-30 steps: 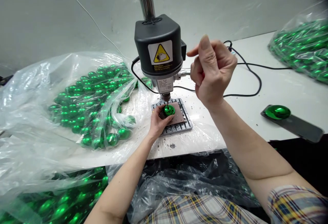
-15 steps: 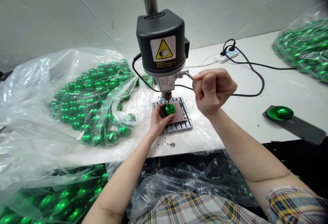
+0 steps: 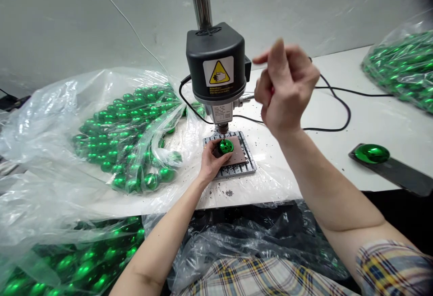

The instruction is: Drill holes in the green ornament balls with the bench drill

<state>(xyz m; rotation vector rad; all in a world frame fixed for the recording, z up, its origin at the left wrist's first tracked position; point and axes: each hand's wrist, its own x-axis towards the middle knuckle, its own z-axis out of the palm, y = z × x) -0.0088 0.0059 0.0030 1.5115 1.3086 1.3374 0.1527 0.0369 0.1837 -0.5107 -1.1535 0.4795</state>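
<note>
My left hand point(image 3: 214, 155) pinches a shiny green ball point(image 3: 226, 146) between thumb and fingers, against a brown board point(image 3: 239, 151) on the base of a small black drill press point(image 3: 216, 61). Right above the ball is the drill chuck point(image 3: 222, 128); whether the bit touches it I cannot tell. My right hand point(image 3: 287, 88) is raised beside the motor housing, its lower fingers curled where the end of the feed lever point(image 3: 248, 96) disappears behind them. Its index finger points loosely left.
Clear plastic holds many green balls point(image 3: 125, 129) at the left. Another full bag point(image 3: 402, 70) lies at the far right. A green half-ball-like piece point(image 3: 372, 153) rests on a dark phone point(image 3: 399, 173). A black cable point(image 3: 348, 111) loops behind my right hand. Dark shavings point(image 3: 229, 193) dot the table.
My right hand has risen at the lever, with the index finger lifting away. The left hand keeps the ball in place under the chuck. The view has shifted slightly.
</note>
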